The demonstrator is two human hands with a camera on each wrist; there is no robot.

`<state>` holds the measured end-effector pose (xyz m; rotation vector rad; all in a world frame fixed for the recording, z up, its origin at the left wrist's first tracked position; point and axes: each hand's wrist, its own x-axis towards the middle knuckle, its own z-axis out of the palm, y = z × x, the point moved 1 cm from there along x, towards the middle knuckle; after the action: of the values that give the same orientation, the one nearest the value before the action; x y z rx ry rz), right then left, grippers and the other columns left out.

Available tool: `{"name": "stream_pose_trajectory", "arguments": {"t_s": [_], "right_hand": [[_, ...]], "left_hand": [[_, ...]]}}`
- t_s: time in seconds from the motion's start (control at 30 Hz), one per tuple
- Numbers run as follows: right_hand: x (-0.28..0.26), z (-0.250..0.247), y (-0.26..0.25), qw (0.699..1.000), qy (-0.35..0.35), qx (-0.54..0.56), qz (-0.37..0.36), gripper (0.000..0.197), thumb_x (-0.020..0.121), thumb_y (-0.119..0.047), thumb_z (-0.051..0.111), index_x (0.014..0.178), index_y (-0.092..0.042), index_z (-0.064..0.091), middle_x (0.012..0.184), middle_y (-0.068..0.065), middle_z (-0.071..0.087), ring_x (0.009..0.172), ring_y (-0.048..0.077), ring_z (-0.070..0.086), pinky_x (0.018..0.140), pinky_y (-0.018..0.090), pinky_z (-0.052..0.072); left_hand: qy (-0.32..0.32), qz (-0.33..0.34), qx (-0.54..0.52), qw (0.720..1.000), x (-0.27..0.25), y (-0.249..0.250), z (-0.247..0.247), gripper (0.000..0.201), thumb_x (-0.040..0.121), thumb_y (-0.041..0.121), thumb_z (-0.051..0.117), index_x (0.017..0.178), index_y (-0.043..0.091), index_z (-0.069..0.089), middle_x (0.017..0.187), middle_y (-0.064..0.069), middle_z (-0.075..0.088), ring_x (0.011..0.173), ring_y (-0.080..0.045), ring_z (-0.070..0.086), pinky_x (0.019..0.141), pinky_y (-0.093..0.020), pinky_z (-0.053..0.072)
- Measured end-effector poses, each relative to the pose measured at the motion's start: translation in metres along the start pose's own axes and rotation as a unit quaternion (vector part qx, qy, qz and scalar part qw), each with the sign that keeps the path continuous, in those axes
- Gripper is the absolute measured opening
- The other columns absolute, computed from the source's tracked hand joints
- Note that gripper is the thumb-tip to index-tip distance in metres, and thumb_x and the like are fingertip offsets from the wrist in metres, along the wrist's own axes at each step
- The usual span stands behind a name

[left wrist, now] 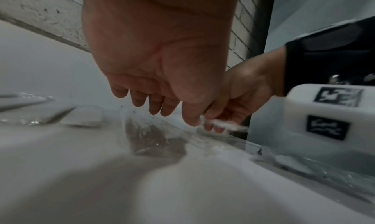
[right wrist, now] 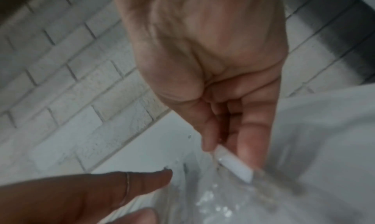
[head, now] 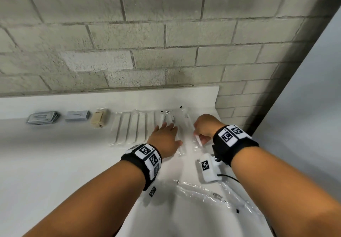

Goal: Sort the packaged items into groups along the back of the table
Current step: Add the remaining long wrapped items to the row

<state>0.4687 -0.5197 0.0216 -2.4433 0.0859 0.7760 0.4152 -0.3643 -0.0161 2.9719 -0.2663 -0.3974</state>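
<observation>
Groups line the back of the white table (head: 55, 163): dark grey packets (head: 43, 117), lighter grey packets (head: 77, 116), a beige packet (head: 98, 119), a row of white stick packets (head: 132, 128) and clear packets with black tips (head: 181, 112). My left hand (head: 171, 131) lies spread, fingers straight, over the clear packets; whether it touches them I cannot tell. In the left wrist view its fingers (left wrist: 154, 102) point down at clear plastic (left wrist: 154, 134). My right hand (head: 202, 134) pinches a clear packet holding a white stick (head: 198, 140) (right wrist: 235, 166) (left wrist: 221, 123) just right of the left hand.
A brick wall (head: 147, 43) runs right behind the groups. The table's right edge (head: 216, 98) is close to my right hand. Loose clear wrappers (head: 208, 193) lie near the front right, under my right forearm.
</observation>
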Motion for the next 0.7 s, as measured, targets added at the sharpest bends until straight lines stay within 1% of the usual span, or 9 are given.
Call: {"name": "stream_pose_trajectory", "arguments": {"t_s": [0.07,0.1,0.17,0.2,0.27,0.47,0.6,0.67,0.7], "right_hand": [[0.005,0.000,-0.001,1.000,0.018,0.003,-0.020,0.034,0.086,-0.007,0.059,0.119,0.000,0.060,0.093,0.010,0.066,0.081,0.026,0.069,0.068,0.034,0.060],[0.007,0.000,-0.002,0.998,0.038,-0.043,-0.033,0.038,0.086,-0.009,0.061,0.123,-0.003,0.058,0.103,0.010,0.065,0.090,0.026,0.067,0.074,0.034,0.058],[0.013,0.002,-0.001,0.981,0.078,-0.161,-0.073,0.049,0.086,-0.014,0.064,0.134,-0.012,0.051,0.132,0.010,0.056,0.118,0.027,0.056,0.097,0.034,0.048],[0.014,0.004,-0.001,0.974,0.081,-0.192,-0.093,0.055,0.086,-0.016,0.066,0.138,-0.017,0.048,0.140,0.007,0.050,0.126,0.025,0.049,0.103,0.031,0.042],[0.014,0.007,-0.001,0.964,0.063,-0.227,-0.122,0.061,0.086,-0.019,0.067,0.141,-0.023,0.044,0.146,0.002,0.045,0.132,0.021,0.044,0.108,0.028,0.035],[0.014,0.014,-0.002,0.961,0.051,-0.218,-0.160,0.061,0.085,-0.019,0.068,0.141,-0.030,0.045,0.145,-0.001,0.047,0.131,0.019,0.045,0.107,0.025,0.034],[-0.001,-0.005,0.015,0.970,0.082,-0.184,-0.134,0.054,0.089,-0.015,0.060,0.140,-0.026,0.047,0.145,0.001,0.047,0.129,0.020,0.047,0.103,0.024,0.036],[-0.013,-0.015,0.031,0.976,0.095,-0.160,-0.110,0.043,0.089,-0.012,0.061,0.131,-0.022,0.057,0.135,0.006,0.056,0.118,0.024,0.055,0.093,0.025,0.042],[-0.023,-0.018,0.039,0.983,0.089,-0.136,-0.086,0.034,0.088,-0.009,0.061,0.121,-0.019,0.063,0.125,0.009,0.063,0.104,0.026,0.061,0.084,0.026,0.045]], "left_hand": [[-0.013,-0.004,0.002,1.000,0.005,-0.001,0.002,0.067,0.098,0.045,0.036,0.153,0.013,0.014,0.162,-0.006,0.006,0.150,-0.027,0.002,0.120,-0.046,0.005],[-0.023,-0.005,0.003,1.000,0.006,-0.002,0.002,0.067,0.099,0.043,0.035,0.153,0.012,0.012,0.163,-0.006,0.004,0.150,-0.027,0.001,0.120,-0.046,0.004],[-0.043,-0.003,0.001,0.999,0.008,-0.005,0.004,0.065,0.100,0.040,0.033,0.153,0.011,0.009,0.163,-0.007,0.000,0.150,-0.027,-0.001,0.119,-0.045,0.004],[-0.051,-0.002,-0.004,0.999,0.008,-0.007,0.004,0.065,0.101,0.038,0.033,0.153,0.010,0.007,0.163,-0.007,-0.002,0.150,-0.027,-0.002,0.120,-0.045,0.004],[-0.059,0.002,-0.010,0.998,0.009,-0.008,0.004,0.065,0.101,0.037,0.033,0.153,0.010,0.006,0.162,-0.007,-0.004,0.150,-0.026,-0.002,0.120,-0.044,0.004],[-0.059,0.000,-0.017,0.998,0.010,-0.008,0.003,0.065,0.101,0.036,0.034,0.153,0.012,0.005,0.162,-0.006,-0.006,0.150,-0.025,-0.003,0.121,-0.043,0.004],[-0.048,0.009,-0.013,0.999,0.002,-0.008,-0.001,0.064,0.101,0.034,0.032,0.153,0.011,0.004,0.162,-0.007,-0.006,0.150,-0.026,-0.004,0.120,-0.043,0.003],[-0.050,0.011,-0.011,0.999,-0.003,-0.006,-0.003,0.064,0.101,0.034,0.032,0.153,0.011,0.004,0.162,-0.007,-0.006,0.149,-0.027,-0.004,0.120,-0.044,0.003],[-0.051,0.011,-0.010,0.999,-0.006,-0.004,-0.004,0.064,0.101,0.034,0.032,0.153,0.010,0.004,0.162,-0.007,-0.006,0.149,-0.027,-0.004,0.120,-0.044,0.003]]}}
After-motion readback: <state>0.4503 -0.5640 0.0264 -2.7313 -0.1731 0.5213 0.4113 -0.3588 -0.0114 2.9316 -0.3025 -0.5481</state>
